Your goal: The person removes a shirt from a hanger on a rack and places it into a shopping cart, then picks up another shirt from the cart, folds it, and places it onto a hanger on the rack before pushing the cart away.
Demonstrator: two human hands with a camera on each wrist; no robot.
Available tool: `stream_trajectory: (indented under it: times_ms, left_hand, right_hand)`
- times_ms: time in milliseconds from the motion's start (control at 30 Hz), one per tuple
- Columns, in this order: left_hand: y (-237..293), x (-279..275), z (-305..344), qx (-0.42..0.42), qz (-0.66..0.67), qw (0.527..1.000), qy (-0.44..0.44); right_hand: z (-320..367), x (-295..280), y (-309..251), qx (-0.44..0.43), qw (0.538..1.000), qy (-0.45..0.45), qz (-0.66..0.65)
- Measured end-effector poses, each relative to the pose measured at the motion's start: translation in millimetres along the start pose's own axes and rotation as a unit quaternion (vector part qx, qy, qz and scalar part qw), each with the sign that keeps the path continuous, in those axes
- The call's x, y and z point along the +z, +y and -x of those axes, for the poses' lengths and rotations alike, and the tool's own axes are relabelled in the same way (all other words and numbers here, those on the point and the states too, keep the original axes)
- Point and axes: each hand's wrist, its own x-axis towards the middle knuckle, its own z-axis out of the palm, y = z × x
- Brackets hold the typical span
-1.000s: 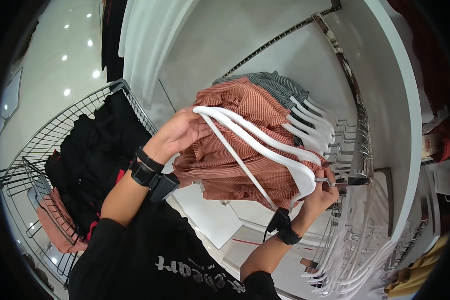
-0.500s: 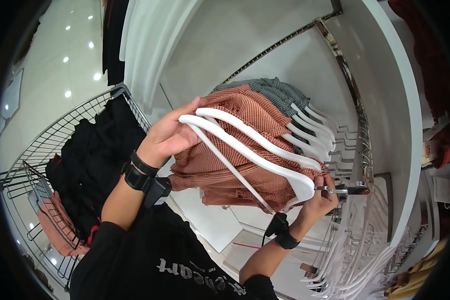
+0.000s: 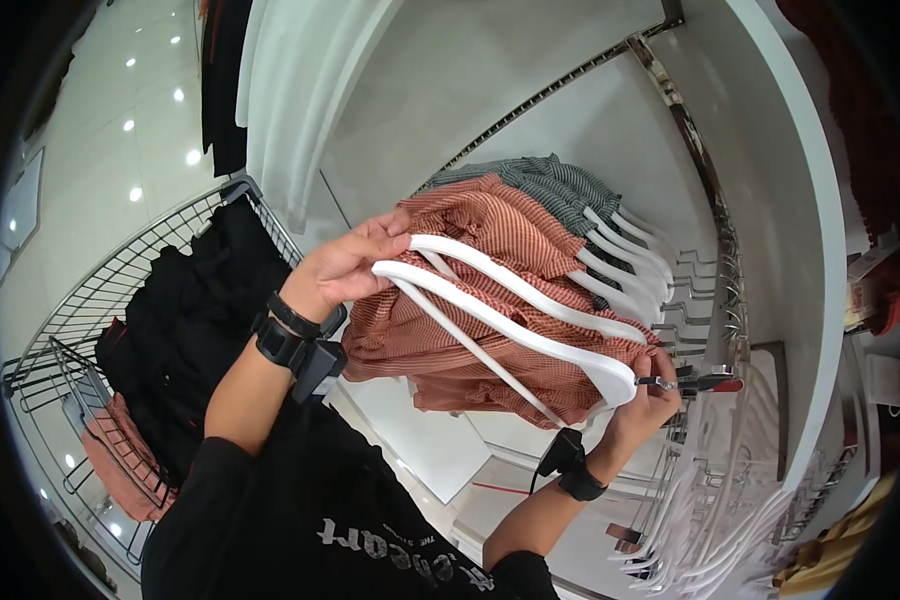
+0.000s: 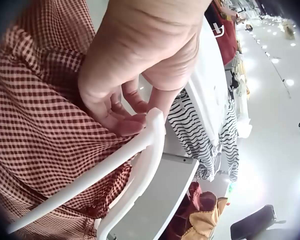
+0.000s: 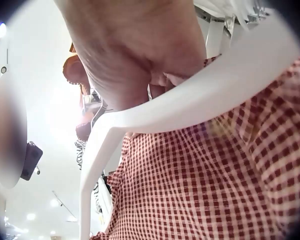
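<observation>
A white hanger (image 3: 500,318) slants in front of a red-and-white checked garment (image 3: 440,365) in the head view. The right hand (image 3: 646,400) grips this hanger at its neck, beside the metal hook. At the other end, the left hand (image 3: 355,262) has its fingertips bent onto the garment's edge, by the tip of a second white hanger (image 3: 530,287) just behind. In the left wrist view these fingers (image 4: 121,122) press into the checked cloth right beside the near hanger's tip (image 4: 154,120). From the right wrist, the hanger's shoulder (image 5: 180,107) crosses below the palm.
Grey-green garments (image 3: 545,180) hang behind on a metal rail (image 3: 735,310). Bare white hangers (image 3: 720,540) bunch at lower right. A wire cart (image 3: 45,330) at left carries black clothes (image 3: 195,330) and a folded pink garment (image 3: 125,460). A white curved panel (image 3: 820,200) borders the right side.
The left hand has gone from the near hanger's end, with fingers spread, to bent fingers at the rear hanger's tip. The near hanger's left end has dropped lower. The right hand stays at the neck.
</observation>
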Motion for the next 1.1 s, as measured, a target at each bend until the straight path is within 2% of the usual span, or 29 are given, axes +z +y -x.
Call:
stream_trajectory:
  times_ms: [67,267,400,500,600,700,733,833,967,1100]
  left_hand:
    - [6,7,0,-0.021,-0.052,0.998,0.028]
    - [15,-7,-9,-0.055,-0.141,0.988,0.018]
    - [19,-1,-16,-0.062,-0.223,0.969,0.091]
    - [22,6,-20,-0.065,-0.315,0.943,0.086]
    - [30,24,-29,-0.052,-0.451,0.889,0.062]
    - [31,45,-31,-0.030,-0.501,0.861,0.078]
    - [33,45,-31,-0.025,-0.513,0.856,0.062]
    - [40,52,-34,-0.070,-0.504,0.861,0.033]
    - [36,69,-46,-0.104,-0.454,0.884,0.042]
    - [38,84,-63,-0.114,-0.511,0.852,0.012]
  right_hand:
    - [1,-1,-2,0.010,1.000,0.000,0.009]
    - [-1,-10,6,0.019,1.000,-0.014,0.010]
    - [2,-7,-6,0.025,1.000,-0.014,0.004]
    - [3,-12,-7,0.015,0.999,-0.035,0.014]
    - [8,-21,0,0.007,0.998,-0.066,0.016]
    - [20,-35,12,0.070,0.995,-0.070,0.025]
    - [26,-38,12,0.115,0.992,-0.055,-0.016]
    - [42,-51,29,0.159,0.986,-0.052,-0.020]
    - [57,-58,49,0.133,0.991,-0.009,0.010]
    - [77,-68,64,0.153,0.988,0.025,0.004]
